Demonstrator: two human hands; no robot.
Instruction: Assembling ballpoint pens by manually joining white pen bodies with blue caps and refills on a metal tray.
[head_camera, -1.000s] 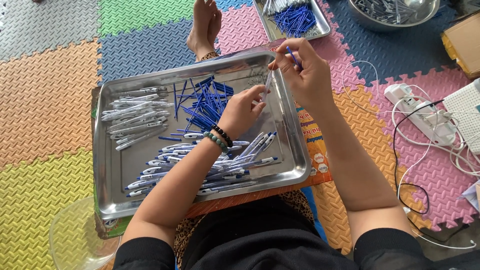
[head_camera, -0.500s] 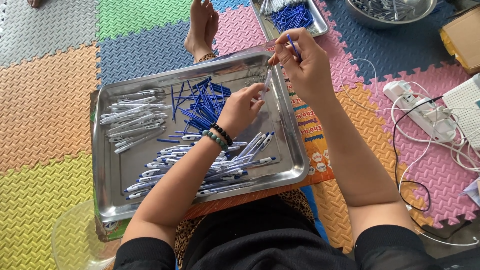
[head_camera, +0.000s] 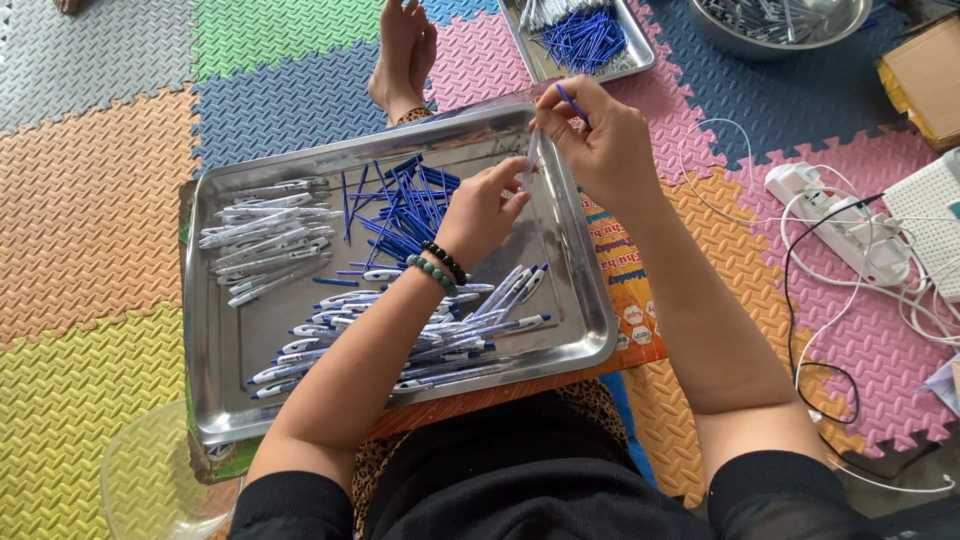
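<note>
The floor is covered in big foam puzzle mats (head_camera: 90, 210) in grey, green, orange, yellow, pink and blue, and a wide steel tray (head_camera: 255, 355) sits across the person's lap on top of a printed board. Inside the tray, a heap of white pen barrels (head_camera: 265, 240) lies at the left end, a scatter of blue refills (head_camera: 400, 205) sits in the middle toward the far rim, and a fan of assembled white-and-blue pens (head_camera: 440, 340) lies along the near side. Up top there's a smaller tray (head_camera: 640, 55) with more blue refills, and a metal bowl (head_camera: 780, 25) just beside it. A white power strip (head_camera: 835, 220) with tangled cords lies off to the right. The left hand (head_camera: 485, 205), wearing bead bracelets (head_camera: 438, 268), has its grip pinched on a clear pen barrel (head_camera: 531, 160), held upright over the tray's far right corner. The right hand (head_camera: 600, 140) has its grip closed on a thin blue refill (head_camera: 568, 100), right at the top of that barrel.
</note>
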